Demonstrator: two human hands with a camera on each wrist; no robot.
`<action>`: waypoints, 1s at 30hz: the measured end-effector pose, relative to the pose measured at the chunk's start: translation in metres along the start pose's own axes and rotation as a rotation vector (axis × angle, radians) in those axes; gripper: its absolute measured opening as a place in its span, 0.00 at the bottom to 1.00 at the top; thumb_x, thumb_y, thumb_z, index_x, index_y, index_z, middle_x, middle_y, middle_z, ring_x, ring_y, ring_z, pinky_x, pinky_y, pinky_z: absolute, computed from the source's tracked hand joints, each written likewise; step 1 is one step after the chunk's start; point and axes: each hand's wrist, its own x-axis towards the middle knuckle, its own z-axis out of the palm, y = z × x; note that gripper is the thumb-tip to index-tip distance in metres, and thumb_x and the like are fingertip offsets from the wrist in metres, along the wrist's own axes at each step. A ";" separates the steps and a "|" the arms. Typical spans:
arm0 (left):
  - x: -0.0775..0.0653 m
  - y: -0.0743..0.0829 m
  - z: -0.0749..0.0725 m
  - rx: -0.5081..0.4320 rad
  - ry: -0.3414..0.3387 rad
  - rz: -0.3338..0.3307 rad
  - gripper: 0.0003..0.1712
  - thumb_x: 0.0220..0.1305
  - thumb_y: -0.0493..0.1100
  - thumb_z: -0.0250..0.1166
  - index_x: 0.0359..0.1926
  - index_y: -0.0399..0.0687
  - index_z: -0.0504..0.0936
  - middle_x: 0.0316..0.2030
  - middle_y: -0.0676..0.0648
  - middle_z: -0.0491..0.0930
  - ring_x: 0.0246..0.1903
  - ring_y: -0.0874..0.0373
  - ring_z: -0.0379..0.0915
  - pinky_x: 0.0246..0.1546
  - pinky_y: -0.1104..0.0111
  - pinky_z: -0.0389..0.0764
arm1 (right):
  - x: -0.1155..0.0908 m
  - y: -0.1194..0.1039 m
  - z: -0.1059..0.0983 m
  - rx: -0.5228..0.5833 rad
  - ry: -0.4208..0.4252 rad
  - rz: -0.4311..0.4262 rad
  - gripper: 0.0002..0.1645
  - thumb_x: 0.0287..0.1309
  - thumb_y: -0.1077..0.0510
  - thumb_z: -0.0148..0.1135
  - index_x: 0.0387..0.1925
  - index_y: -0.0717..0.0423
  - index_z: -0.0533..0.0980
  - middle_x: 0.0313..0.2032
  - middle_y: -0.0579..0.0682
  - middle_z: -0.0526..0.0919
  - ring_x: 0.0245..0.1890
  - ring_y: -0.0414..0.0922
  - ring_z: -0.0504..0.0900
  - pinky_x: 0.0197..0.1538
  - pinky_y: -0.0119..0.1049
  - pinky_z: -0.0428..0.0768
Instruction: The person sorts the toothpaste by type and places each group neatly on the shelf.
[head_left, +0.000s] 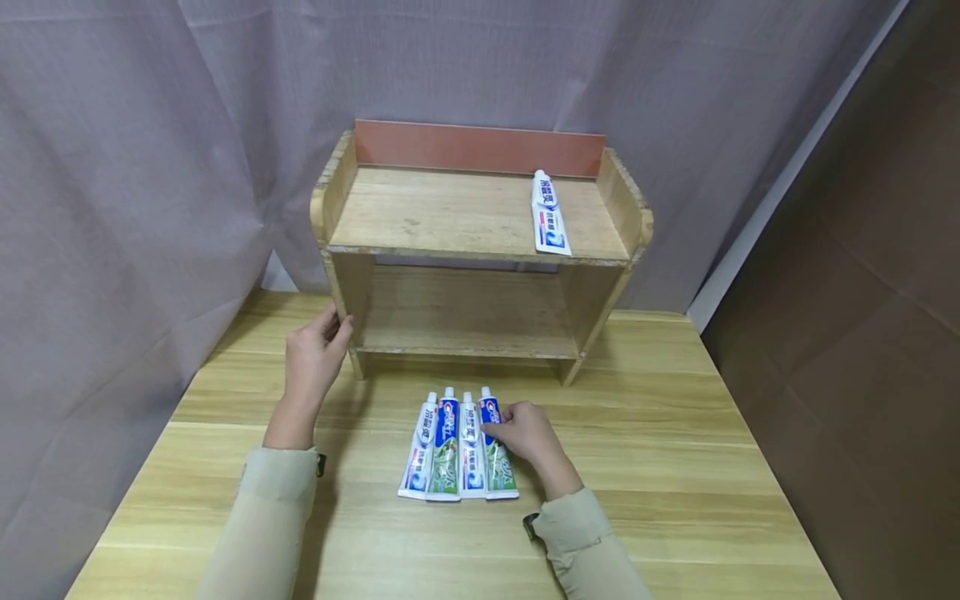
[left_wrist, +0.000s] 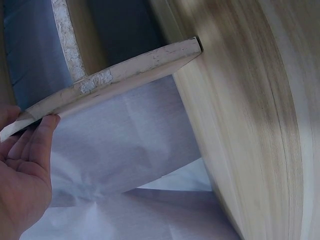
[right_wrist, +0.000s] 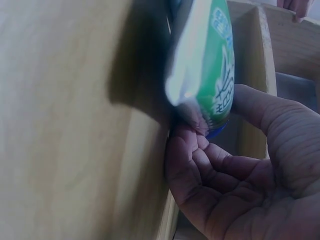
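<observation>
My left hand [head_left: 313,354] pinches the front edge of the wooden shelf's left side panel [left_wrist: 140,62], thumb on one face and fingers on the other. On the table before the shelf [head_left: 442,212], several toothpaste tubes lie side by side, caps toward it. The rightmost, a blue and green toothpaste tube [head_left: 498,468], is held at its upper part by my right hand [head_left: 534,433]. In the right wrist view the thumb and fingers close around this tube [right_wrist: 215,65]. Beside it are a white tube [head_left: 472,458], another blue-green tube [head_left: 446,454] and a white tube [head_left: 421,454] at the left.
Another white toothpaste tube [head_left: 550,218] lies on the shelf's upper board, right of centre, its flat end at the front edge. A reddish-brown back strip [head_left: 480,148] rises behind that board. Grey cloth [head_left: 135,167] hangs behind, and a brown panel [head_left: 855,292] bounds the right side.
</observation>
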 end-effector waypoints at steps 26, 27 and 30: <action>-0.001 0.001 0.000 0.015 -0.008 -0.018 0.18 0.71 0.42 0.62 0.55 0.36 0.84 0.45 0.34 0.85 0.43 0.42 0.86 0.42 0.59 0.88 | -0.002 0.006 0.000 0.065 0.005 -0.027 0.19 0.54 0.46 0.74 0.22 0.55 0.79 0.19 0.49 0.79 0.20 0.43 0.75 0.23 0.32 0.75; -0.001 0.001 0.000 0.016 -0.009 -0.020 0.18 0.71 0.42 0.62 0.55 0.36 0.83 0.45 0.34 0.85 0.43 0.42 0.86 0.42 0.59 0.88 | -0.002 0.006 0.000 0.067 0.008 -0.029 0.19 0.54 0.46 0.74 0.22 0.55 0.79 0.19 0.49 0.79 0.20 0.43 0.75 0.23 0.32 0.75; -0.001 0.001 0.000 0.013 -0.008 -0.024 0.19 0.70 0.42 0.62 0.57 0.36 0.83 0.46 0.34 0.85 0.44 0.42 0.86 0.42 0.60 0.88 | -0.002 0.007 0.000 0.071 0.015 -0.037 0.20 0.54 0.46 0.74 0.22 0.56 0.78 0.19 0.49 0.79 0.19 0.43 0.74 0.23 0.32 0.74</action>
